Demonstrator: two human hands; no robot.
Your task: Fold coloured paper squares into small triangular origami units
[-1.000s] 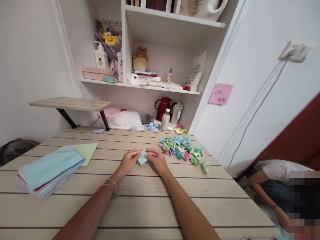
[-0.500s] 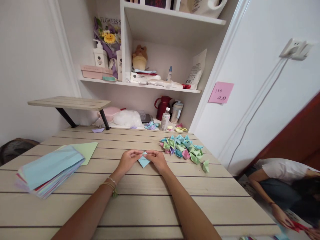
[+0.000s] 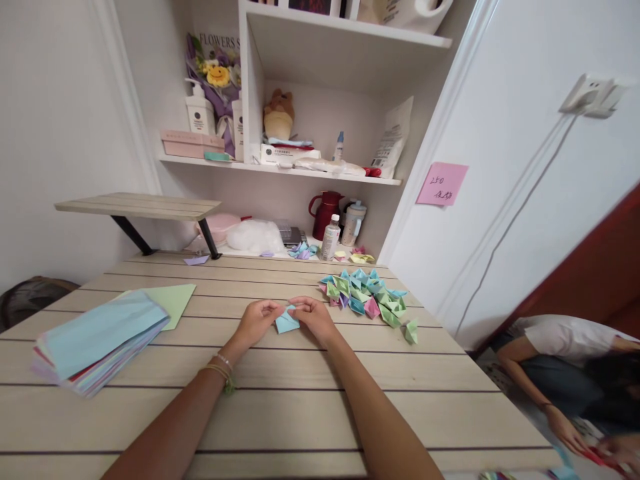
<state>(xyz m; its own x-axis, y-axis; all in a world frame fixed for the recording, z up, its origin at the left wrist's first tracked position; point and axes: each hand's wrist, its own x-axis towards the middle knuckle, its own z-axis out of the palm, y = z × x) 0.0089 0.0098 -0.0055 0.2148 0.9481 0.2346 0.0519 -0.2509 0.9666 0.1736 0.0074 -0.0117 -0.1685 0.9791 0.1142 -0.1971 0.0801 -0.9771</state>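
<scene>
A small folded piece of light blue paper [image 3: 287, 323] is held between my two hands over the middle of the table. My left hand [image 3: 259, 322] pinches its left side, with bracelets on that wrist. On the opposite side, my right hand [image 3: 314, 319] grips the upper right part; some of the fingertips hide the paper's top edge. To the right of my hands lies a pile of folded paper boats [image 3: 360, 293] in blue, green, pink and purple. A stack of coloured paper sheets [image 3: 105, 330], blue on top, rests on the left.
The slatted wooden table [image 3: 280, 413] spans the foreground. A small raised shelf [image 3: 140, 205] stands at its back left. Behind are a bottle [image 3: 331, 239], a red jug [image 3: 326, 212] and white shelving [image 3: 350, 50]. Another person [image 3: 560, 360] crouches at the right, holding something red.
The blue paper's lower outline has gone from a downward point to a flatter edge between my fingers. My hands stay in nearly the same place. The other person's hands have shifted slightly.
</scene>
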